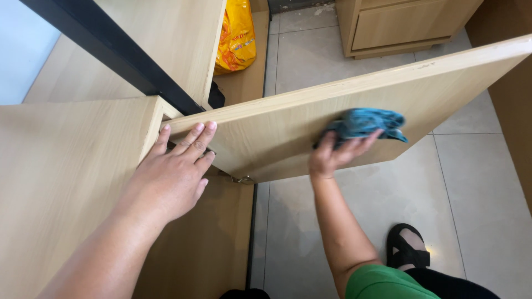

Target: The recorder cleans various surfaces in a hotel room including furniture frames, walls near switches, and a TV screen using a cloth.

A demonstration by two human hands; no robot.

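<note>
Basically a wipe-down of an open cabinet door [288, 138], light wood laminate, swung out over the tiled floor [476, 194] and seen from above. Blue cloth [366, 123] bunched up on the door's face, roughly mid-panel, just under the top edge.

Handling-wise: cloth looks soft, light, floppy, easy to scrunch, no real care needed, best pinned flat under the fingers rather than pinched. Door looks stiff and fairly slick, probably free to swing on its hinges under any push, so worth bracing near the hinge side, not the far corner.

Right hand [332, 155]: fingers [354, 145] loosely curled and spread over the lower edge of the cloth, pressing it against the panel, not clenched into a fist. Thumb side hard to make out.

Left hand [177, 171]: flat, palm down, fingers nearly straight and close together, holding nothing, just resting where the door meets the cabinet top [72, 166], fingertips touching the door's end by the hinge.

Also around: orange bag [237, 36] inside the cabinet, another wooden unit [399, 25] across the floor, black sandal [407, 249] on the tiles.
</note>
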